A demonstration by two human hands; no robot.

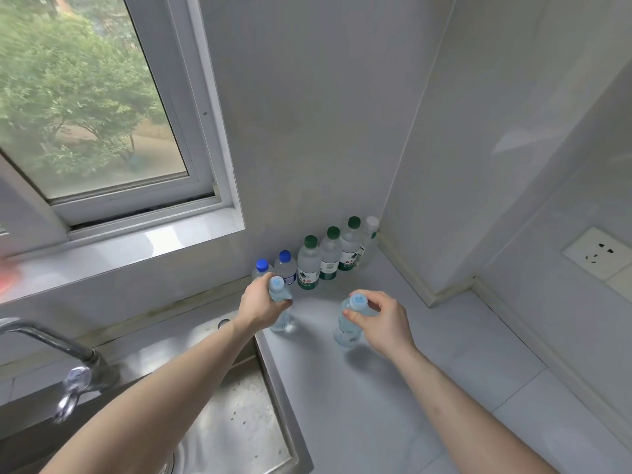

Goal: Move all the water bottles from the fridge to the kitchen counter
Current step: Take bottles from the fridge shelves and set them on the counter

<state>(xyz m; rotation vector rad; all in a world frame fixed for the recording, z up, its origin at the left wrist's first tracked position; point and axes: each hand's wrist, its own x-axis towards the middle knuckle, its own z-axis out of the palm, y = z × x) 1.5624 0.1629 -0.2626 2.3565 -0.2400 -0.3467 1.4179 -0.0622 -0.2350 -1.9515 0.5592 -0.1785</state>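
Two pale-capped bottles upright on the counter (393, 388) right of the sink (239, 405), left hand (261, 302) wrapped round one bottle (281, 318), right hand (383, 319) pinching the other bottle (349, 331), six more bottles (318, 258) lined against the wall.

Pale grey tiled walls (307, 114) meeting in a corner. White-framed window (191, 138) at left, slightly open, with green trees beyond; daylight entering. Light sill (113, 254) below. Stainless sink (239, 422) with chrome tap (68, 364) at lower left. Grey counter (393, 405) alongside. White wall socket (596, 253) at right.
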